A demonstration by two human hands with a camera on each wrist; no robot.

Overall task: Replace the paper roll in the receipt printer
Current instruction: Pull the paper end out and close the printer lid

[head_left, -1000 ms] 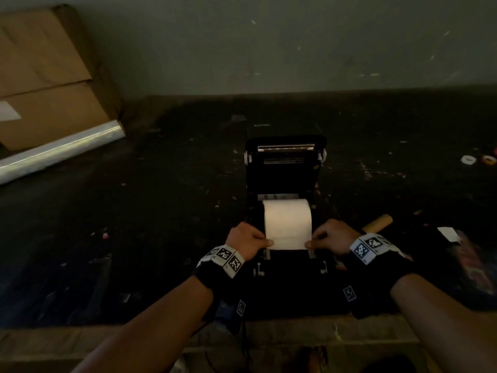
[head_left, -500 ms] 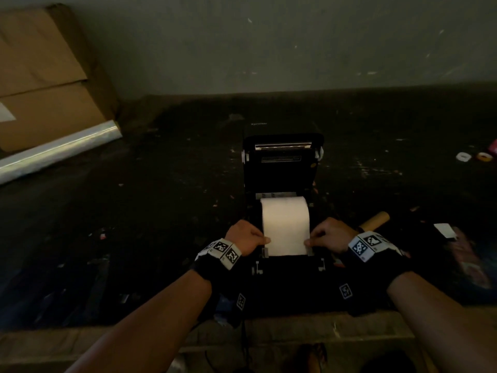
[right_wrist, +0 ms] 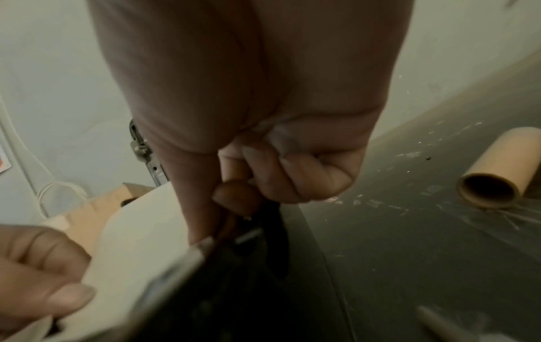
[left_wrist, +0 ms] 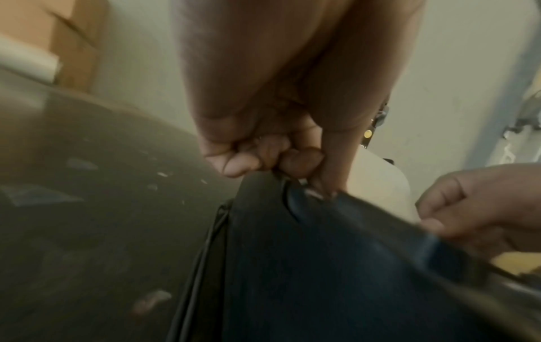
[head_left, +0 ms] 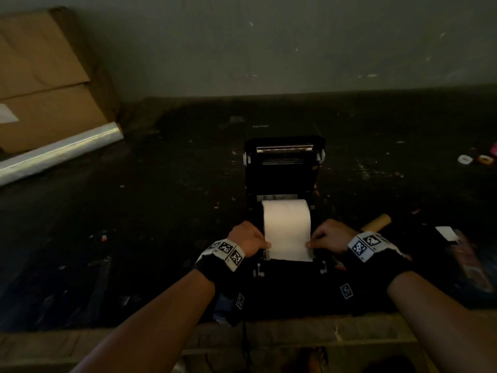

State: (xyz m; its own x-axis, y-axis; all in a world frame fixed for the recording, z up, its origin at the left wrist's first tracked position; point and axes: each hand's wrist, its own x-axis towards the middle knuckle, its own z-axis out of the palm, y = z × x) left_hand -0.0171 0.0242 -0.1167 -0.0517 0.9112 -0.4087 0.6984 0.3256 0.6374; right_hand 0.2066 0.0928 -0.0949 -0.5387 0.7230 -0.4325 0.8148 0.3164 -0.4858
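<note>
A black receipt printer [head_left: 285, 170] stands on the dark table with its lid tipped up and back. A white paper roll [head_left: 286, 216] lies in its bay, and a strip of paper [head_left: 290, 249] runs forward over the front edge. My left hand [head_left: 248, 239] pinches the strip's left edge; in the left wrist view the thumb and curled fingers [left_wrist: 322, 175] meet at the paper [left_wrist: 380, 182]. My right hand [head_left: 329, 238] pinches the right edge, fingers [right_wrist: 234, 199] curled at the paper [right_wrist: 140, 231].
An empty brown cardboard core [head_left: 376, 223] [right_wrist: 497, 169] lies on the table right of the printer. A white slip [head_left: 447, 232] lies farther right. Two small rings [head_left: 474, 158] sit at the far right. A cardboard box [head_left: 45, 76] and a foil-like roll [head_left: 59, 152] lie at the back left.
The paper strip has been drawn a little farther forward over the printer's front. Both hands stay on its edges and have moved slightly toward me.
</note>
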